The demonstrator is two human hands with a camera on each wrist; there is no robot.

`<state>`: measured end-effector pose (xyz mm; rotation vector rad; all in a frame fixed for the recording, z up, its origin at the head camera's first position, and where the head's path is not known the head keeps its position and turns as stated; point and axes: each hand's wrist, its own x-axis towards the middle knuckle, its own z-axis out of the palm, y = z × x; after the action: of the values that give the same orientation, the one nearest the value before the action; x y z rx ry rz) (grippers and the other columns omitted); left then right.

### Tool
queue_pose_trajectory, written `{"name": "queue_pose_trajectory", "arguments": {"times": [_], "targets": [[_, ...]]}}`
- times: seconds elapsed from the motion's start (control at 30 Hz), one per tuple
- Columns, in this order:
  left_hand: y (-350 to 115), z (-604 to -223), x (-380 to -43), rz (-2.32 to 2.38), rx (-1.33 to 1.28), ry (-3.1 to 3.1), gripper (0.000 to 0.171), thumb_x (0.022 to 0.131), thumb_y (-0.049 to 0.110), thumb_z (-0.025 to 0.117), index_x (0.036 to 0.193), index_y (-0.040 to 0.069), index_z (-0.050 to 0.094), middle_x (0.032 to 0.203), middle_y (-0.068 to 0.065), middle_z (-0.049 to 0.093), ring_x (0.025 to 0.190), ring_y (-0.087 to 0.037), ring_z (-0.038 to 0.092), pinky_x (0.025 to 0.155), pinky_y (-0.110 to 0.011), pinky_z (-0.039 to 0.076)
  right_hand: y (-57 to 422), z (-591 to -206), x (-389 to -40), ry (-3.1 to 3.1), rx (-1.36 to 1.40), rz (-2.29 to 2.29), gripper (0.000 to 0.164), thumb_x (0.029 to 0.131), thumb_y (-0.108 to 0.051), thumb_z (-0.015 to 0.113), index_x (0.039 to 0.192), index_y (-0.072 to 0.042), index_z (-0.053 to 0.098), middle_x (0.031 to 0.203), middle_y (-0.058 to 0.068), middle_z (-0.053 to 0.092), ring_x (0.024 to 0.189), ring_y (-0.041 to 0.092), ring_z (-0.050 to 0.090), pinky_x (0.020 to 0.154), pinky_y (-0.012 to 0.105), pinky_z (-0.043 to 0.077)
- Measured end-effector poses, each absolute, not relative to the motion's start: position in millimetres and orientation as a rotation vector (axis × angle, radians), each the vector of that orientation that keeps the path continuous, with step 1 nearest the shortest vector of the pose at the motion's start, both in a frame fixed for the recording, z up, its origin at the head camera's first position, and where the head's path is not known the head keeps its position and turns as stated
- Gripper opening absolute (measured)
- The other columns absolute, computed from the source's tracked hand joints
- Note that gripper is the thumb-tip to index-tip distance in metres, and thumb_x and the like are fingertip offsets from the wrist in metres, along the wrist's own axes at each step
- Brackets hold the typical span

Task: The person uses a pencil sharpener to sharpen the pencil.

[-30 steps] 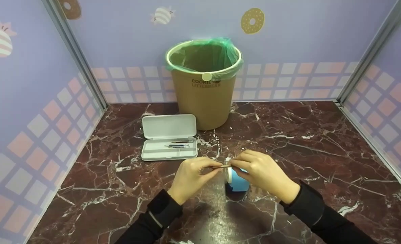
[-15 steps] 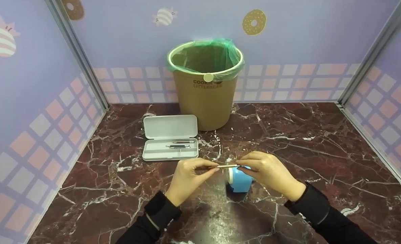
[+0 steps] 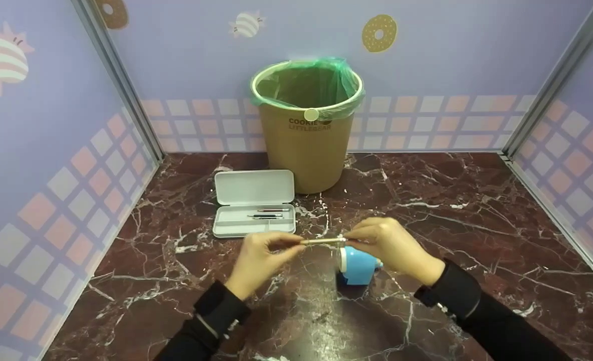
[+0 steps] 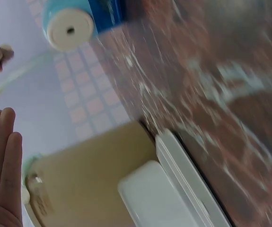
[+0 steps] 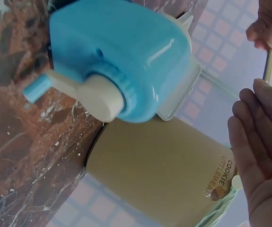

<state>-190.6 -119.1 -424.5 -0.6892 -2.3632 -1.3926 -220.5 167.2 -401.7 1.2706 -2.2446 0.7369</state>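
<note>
Above the table, a thin gold-coloured pencil [image 3: 322,241] lies level between both hands. My left hand [image 3: 259,258] pinches its left end between thumb and fingers. At its other end, the fingertips of my right hand [image 3: 394,248] pinch it; that tip is mostly hidden. Just below the right hand stands a blue crank pencil sharpener [image 3: 359,265]. Its pale round face with a small hole [image 4: 70,29] shows in the left wrist view. The right wrist view shows its white crank with a blue knob [image 5: 37,88].
An open white pencil case [image 3: 254,188] lies behind the left hand, with several pencils or pens [image 3: 267,216] inside. Behind it stands a brown bin [image 3: 306,150] lined with a green bag [image 3: 345,80]. Patterned walls enclose the dark marbled table [image 3: 441,225].
Both hands have moved left and slightly up with the pencil, the left hand further. More of the pencil now shows between them, and more of the sharpener is uncovered.
</note>
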Motion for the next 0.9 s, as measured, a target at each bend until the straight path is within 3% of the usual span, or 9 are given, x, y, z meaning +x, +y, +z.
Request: {"name": "queue_pose_trajectory", "arguments": {"times": [0.17, 0.33, 0.5, 0.77, 0.9], "targets": [[-155.9, -422.3, -209.4, -1.268, -0.498, -2.482, 0.020, 0.083, 0.010, 0.082, 0.103, 0.010, 0.078, 0.103, -0.008, 0.080, 0.090, -0.018, 0.077, 0.082, -0.024, 0.061, 164.8, -388.9, -235.7, -2.359, 1.227, 0.834, 0.014, 0.082, -0.001, 0.080, 0.096, -0.002, 0.080, 0.087, 0.011, 0.079, 0.070, 0.018, 0.073, 0.064, 0.021, 0.059], [-197.2, -421.6, -233.7, -1.072, -0.376, -2.568, 0.030, 0.082, 0.013, 0.084, 0.109, 0.004, 0.077, 0.106, -0.014, 0.079, 0.094, -0.030, 0.078, 0.088, -0.042, 0.061, 161.5, -378.4, -253.6, -2.457, 1.168, 0.858, 0.013, 0.085, -0.002, 0.079, 0.098, -0.003, 0.080, 0.088, 0.011, 0.080, 0.073, 0.020, 0.074, 0.068, 0.028, 0.061], [-233.6, -421.7, -252.7, -0.915, -0.269, -2.739, 0.050, 0.082, 0.018, 0.085, 0.125, -0.001, 0.069, 0.121, -0.022, 0.074, 0.106, -0.040, 0.074, 0.094, -0.053, 0.057, 158.6, -373.4, -272.9, -2.530, 1.112, 0.829, 0.012, 0.086, -0.005, 0.078, 0.098, -0.003, 0.081, 0.090, 0.013, 0.080, 0.077, 0.024, 0.076, 0.072, 0.035, 0.062], [-264.2, -440.5, -276.4, -0.818, -0.172, -2.960, 0.077, 0.080, 0.026, 0.086, 0.139, -0.012, 0.053, 0.135, -0.033, 0.062, 0.123, -0.049, 0.062, 0.106, -0.059, 0.049, 144.8, -371.1, -303.7, -2.633, 1.031, 0.844, 0.013, 0.086, -0.012, 0.080, 0.098, -0.006, 0.082, 0.095, 0.013, 0.081, 0.077, 0.024, 0.076, 0.073, 0.037, 0.062], [-264.6, -452.5, -285.7, -0.827, -0.157, -3.026, 0.087, 0.077, 0.031, 0.087, 0.139, -0.015, 0.049, 0.133, -0.035, 0.062, 0.123, -0.050, 0.062, 0.107, -0.059, 0.048, 131.8, -371.9, -318.3, -2.683, 1.030, 0.821, 0.015, 0.086, -0.016, 0.081, 0.097, -0.006, 0.082, 0.097, 0.013, 0.081, 0.081, 0.027, 0.078, 0.078, 0.039, 0.063]]}}
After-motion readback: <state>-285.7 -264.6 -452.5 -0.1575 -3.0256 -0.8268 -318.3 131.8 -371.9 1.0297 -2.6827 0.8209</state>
